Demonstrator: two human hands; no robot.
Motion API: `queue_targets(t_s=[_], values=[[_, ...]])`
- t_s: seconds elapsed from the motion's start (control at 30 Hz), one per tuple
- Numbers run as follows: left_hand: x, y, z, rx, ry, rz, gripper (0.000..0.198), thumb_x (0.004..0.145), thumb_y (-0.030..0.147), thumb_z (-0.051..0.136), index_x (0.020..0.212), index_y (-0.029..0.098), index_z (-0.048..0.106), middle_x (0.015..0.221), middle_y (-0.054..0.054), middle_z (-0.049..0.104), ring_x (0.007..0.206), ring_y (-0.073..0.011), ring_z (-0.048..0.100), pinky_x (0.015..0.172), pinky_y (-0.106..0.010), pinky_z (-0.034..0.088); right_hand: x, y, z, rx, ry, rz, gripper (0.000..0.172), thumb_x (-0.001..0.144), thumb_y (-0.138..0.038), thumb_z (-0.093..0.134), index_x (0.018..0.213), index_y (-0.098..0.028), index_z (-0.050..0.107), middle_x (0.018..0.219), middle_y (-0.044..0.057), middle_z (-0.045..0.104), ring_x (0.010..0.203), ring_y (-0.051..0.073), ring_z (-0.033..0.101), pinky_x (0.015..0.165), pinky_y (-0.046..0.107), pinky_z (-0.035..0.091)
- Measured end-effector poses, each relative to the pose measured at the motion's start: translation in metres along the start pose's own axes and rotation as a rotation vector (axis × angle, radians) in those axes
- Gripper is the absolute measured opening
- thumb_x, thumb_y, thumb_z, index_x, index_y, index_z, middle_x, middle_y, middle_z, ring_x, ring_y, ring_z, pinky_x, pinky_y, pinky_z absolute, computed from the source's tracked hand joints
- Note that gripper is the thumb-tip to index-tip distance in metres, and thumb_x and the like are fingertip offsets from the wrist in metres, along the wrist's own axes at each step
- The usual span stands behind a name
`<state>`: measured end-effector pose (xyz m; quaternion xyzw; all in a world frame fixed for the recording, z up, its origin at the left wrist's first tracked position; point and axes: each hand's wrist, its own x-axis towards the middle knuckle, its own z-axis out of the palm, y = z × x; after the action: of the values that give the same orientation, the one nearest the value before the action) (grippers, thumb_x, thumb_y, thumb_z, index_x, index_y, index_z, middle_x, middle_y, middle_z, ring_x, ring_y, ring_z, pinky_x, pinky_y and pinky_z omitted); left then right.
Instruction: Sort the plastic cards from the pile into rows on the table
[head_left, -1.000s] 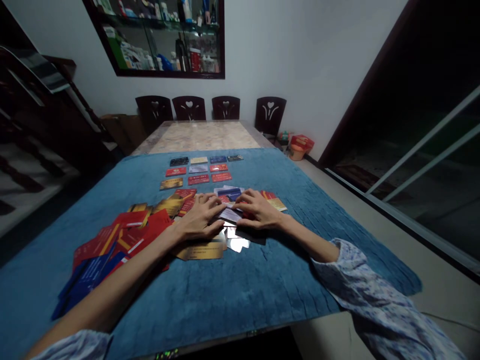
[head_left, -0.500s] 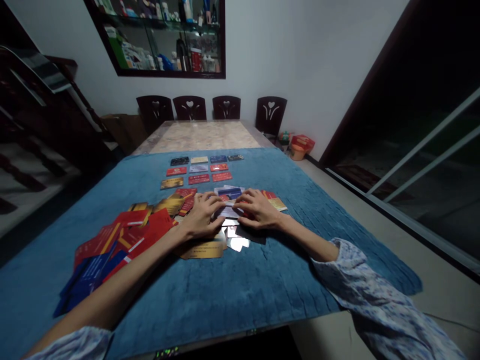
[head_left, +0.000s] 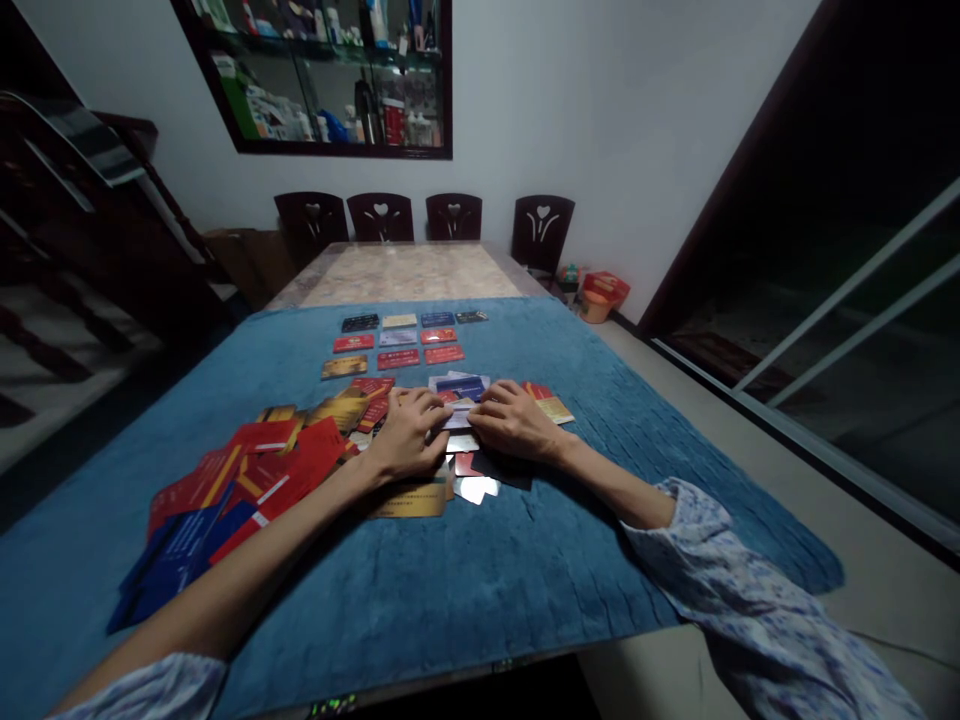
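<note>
Between my two hands is a pale lilac card [head_left: 458, 415], gripped at its ends over a pile of loose cards. My left hand [head_left: 411, 430] curls its fingers on the card's left end. On the right end, my right hand [head_left: 514, 422] has its fingers bent and drawn together. A blue card [head_left: 459, 387] lies just beyond the fingers. Nearer to me are a shiny white card [head_left: 477, 488] and a gold card [head_left: 412, 500], the latter partly under my left hand. Red and gold cards [head_left: 551, 403] show beyond my right hand.
Several cards lie in rows farther back, among them a red card [head_left: 398, 358] and a black card [head_left: 360, 323]. Red folders [head_left: 262, 450] and blue folders [head_left: 172, 555] are heaped at the left. A blue cloth [head_left: 480, 590] covers the near table; chairs [head_left: 454, 217] stand behind.
The lilac card has been raised and tilted slightly, and a white card shows below it. My right hand's fingers have drawn closer together around its end.
</note>
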<state>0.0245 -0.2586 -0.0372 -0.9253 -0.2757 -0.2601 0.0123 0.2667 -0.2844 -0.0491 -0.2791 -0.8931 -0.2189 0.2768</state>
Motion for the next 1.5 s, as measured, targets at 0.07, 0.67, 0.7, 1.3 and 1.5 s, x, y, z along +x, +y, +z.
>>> queue_targets(t_s=[0.07, 0.67, 0.7, 1.3, 1.5], values=[[0.0, 0.001, -0.001, 0.011, 0.008, 0.015, 0.026, 0.089, 0.025, 0.054, 0.107, 0.022, 0.072, 0.11, -0.01, 0.073, 0.112, -0.0289, 0.061, 0.102, -0.055, 0.034, 0.001, 0.001, 0.0, -0.019, 0.022, -0.042, 0.018, 0.1, -0.016, 0.054, 0.094, -0.021, 0.07, 0.08, 0.003, 0.072, 0.083, 0.019, 0.054, 0.087, 0.038, 0.041], [0.0, 0.003, 0.0, 0.01, 0.071, 0.052, 0.024, 0.091, 0.026, 0.056, 0.107, 0.023, 0.075, 0.109, -0.009, 0.075, 0.11, -0.0289, 0.063, 0.1, -0.055, 0.034, -0.001, -0.005, -0.003, -0.036, 0.018, -0.025, 0.022, 0.102, -0.018, 0.05, 0.09, -0.022, 0.069, 0.078, 0.003, 0.068, 0.082, 0.019, 0.052, 0.086, 0.038, 0.039], [0.0, 0.003, 0.0, 0.017, 0.075, 0.053, 0.025, 0.091, 0.026, 0.056, 0.106, 0.024, 0.075, 0.106, -0.009, 0.074, 0.107, -0.0281, 0.062, 0.099, -0.054, 0.035, -0.001, -0.005, -0.003, -0.025, 0.011, -0.012, 0.022, 0.101, -0.019, 0.05, 0.092, -0.023, 0.069, 0.079, 0.003, 0.068, 0.082, 0.019, 0.052, 0.086, 0.038, 0.039], [0.004, -0.005, -0.004, -0.155, 0.152, -0.154, 0.023, 0.092, 0.021, 0.055, 0.091, 0.022, 0.077, 0.086, -0.005, 0.073, 0.089, -0.023, 0.056, 0.082, -0.041, 0.043, -0.004, -0.003, 0.004, 0.255, 0.126, 0.419, 0.02, 0.091, -0.02, 0.057, 0.103, -0.02, 0.073, 0.086, 0.008, 0.072, 0.086, 0.023, 0.055, 0.079, 0.037, 0.041], [0.004, -0.003, -0.002, -0.221, 0.217, -0.213, 0.021, 0.09, 0.02, 0.058, 0.089, 0.024, 0.079, 0.08, -0.004, 0.072, 0.086, -0.0221, 0.057, 0.08, -0.039, 0.046, -0.001, -0.001, 0.012, 0.345, 0.12, 0.481, 0.017, 0.091, -0.02, 0.056, 0.092, -0.02, 0.073, 0.081, 0.006, 0.07, 0.083, 0.023, 0.054, 0.077, 0.037, 0.043]])
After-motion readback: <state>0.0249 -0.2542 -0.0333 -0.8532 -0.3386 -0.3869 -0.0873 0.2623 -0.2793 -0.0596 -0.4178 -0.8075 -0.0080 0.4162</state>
